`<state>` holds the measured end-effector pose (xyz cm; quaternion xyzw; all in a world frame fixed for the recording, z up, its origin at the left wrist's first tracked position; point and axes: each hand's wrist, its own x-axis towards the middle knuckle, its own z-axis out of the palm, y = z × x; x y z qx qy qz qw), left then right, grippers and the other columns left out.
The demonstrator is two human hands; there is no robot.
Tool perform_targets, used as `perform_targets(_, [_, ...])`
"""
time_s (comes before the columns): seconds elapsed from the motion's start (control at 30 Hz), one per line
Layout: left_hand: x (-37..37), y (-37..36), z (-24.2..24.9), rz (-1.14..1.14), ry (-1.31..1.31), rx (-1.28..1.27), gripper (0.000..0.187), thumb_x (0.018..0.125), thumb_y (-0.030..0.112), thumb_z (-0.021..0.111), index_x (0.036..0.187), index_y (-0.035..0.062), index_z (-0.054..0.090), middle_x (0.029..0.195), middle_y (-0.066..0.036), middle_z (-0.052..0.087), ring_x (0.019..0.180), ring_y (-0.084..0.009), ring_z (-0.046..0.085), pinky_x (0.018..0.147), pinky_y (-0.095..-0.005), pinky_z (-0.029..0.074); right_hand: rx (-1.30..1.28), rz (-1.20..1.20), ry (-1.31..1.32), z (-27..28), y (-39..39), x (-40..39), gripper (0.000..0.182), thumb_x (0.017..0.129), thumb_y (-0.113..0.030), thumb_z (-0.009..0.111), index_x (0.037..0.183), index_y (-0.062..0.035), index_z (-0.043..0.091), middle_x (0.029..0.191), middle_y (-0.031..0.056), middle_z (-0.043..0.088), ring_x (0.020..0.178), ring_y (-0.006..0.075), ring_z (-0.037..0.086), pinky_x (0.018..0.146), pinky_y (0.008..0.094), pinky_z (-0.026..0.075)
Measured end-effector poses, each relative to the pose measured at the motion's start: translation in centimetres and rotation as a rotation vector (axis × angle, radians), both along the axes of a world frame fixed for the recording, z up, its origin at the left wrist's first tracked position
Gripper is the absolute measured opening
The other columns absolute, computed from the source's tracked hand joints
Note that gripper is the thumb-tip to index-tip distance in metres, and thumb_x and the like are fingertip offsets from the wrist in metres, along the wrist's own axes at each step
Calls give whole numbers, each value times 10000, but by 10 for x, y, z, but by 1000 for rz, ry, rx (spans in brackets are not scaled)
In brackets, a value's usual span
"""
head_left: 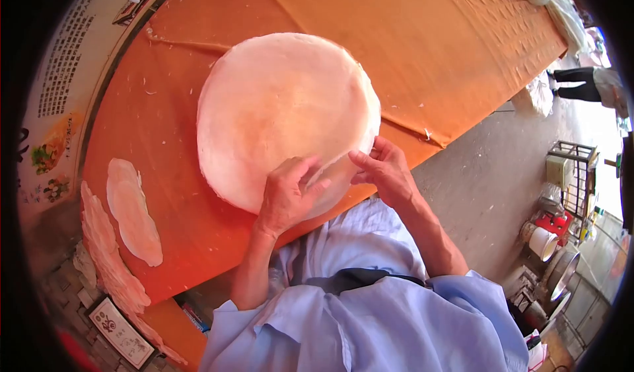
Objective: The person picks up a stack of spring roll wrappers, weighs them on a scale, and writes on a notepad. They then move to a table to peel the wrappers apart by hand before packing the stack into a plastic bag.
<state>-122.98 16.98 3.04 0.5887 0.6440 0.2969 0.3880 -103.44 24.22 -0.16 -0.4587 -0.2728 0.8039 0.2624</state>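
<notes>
A broad stack of thin, pale round pancakes lies on the orange-covered table, browner toward its middle. Along its near right side, the edge of the top sheet is raised, and a thinner, translucent layer shows beneath. My left hand is at the near edge, its fingers curled and its thumb close to the raised rim, which it appears to grip. Just right of it, my right hand pinches the same rim between thumb and fingers.
Pale oblong pieces and a ragged strip lie at the table's left. Loose creases run across the orange cover. A metal rack and pots stand on the floor at right. Another person's dark-clad legs show farther off.
</notes>
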Motion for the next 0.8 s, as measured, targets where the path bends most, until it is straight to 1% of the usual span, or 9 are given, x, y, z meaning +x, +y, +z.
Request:
perform_targets(0.1, [-2, 3, 3, -68, 57, 114, 414, 732, 85, 768, 1102, -20, 616, 980, -146, 660, 899, -259, 662, 777, -324, 530, -26, -72, 67, -2, -2, -7, 419, 842, -232, 735, 1141, 7, 564, 952, 90, 686, 780, 130, 653, 664, 256, 528])
perform_targets(0.3, [-17, 7, -10, 29, -555, -262, 533, 750, 160, 811, 1190, -37, 583, 1081, -95, 660, 998, -148, 617, 882, -295, 500, 72, -126, 3, -5, -12, -4, 370, 843, -225, 726, 1103, 0, 589, 924, 69, 682, 769, 109, 636, 655, 245, 521])
perform_targets(0.4, [-18, 7, -18, -36, -442, -130, 439, 784, 91, 742, 1176, -38, 591, 1005, -118, 687, 939, -176, 655, 840, -297, 515, 114, -120, -60, -1, -16, -3, 347, 841, -210, 703, 1095, 2, 596, 901, 60, 678, 753, 102, 627, 644, 244, 517])
perform_targets(0.5, [-13, 13, -12, -3, -46, 99, 349, 805, 17, 623, 1149, -39, 602, 906, -151, 700, 849, -208, 686, 776, -298, 528, 175, -141, -241, -3, -17, -10, 359, 824, -218, 696, 1076, 21, 605, 877, 62, 675, 721, 117, 626, 611, 257, 516])
perform_targets(0.6, [-20, 18, 1, 2, 85, 122, 323, 798, -13, 527, 1109, -40, 612, 839, -186, 693, 772, -239, 693, 719, -307, 530, 315, -107, -468, 0, -17, -19, 393, 795, -257, 722, 1029, 42, 621, 860, 77, 673, 696, 146, 630, 564, 283, 510])
perform_targets(0.63, [-34, 19, 7, 25, 56, 153, 309, 802, -3, 579, 1109, -21, 617, 902, -143, 700, 793, -204, 681, 710, -296, 525, 333, -77, -451, -3, -17, -20, 395, 795, -258, 724, 1046, 29, 620, 869, 77, 674, 717, 136, 631, 575, 269, 505])
perform_targets(0.73, [-133, 19, 7, 331, -195, 229, 364, 817, 95, 652, 1162, 6, 581, 1001, -97, 683, 833, -221, 666, 736, -345, 544, 335, -74, -398, -6, -17, -20, 373, 792, -193, 698, 1081, 23, 606, 881, 71, 675, 708, 118, 621, 572, 245, 483])
perform_targets(0.77, [-162, 22, 53, 335, -493, 218, 384, 778, 16, 667, 1154, 26, 586, 1026, -53, 660, 881, -135, 645, 762, -259, 536, 309, -85, -416, -11, -17, -20, 373, 794, -180, 690, 1091, 25, 600, 885, 69, 674, 708, 117, 620, 570, 245, 479])
perform_targets(0.8, [-204, 16, 62, 442, -493, 355, 374, 780, 15, 654, 1147, 22, 581, 1030, -72, 663, 888, -148, 649, 791, -277, 550, 282, -103, -440, -14, -18, -20, 373, 795, -167, 683, 1101, 27, 594, 889, 66, 674, 707, 116, 618, 568, 244, 476])
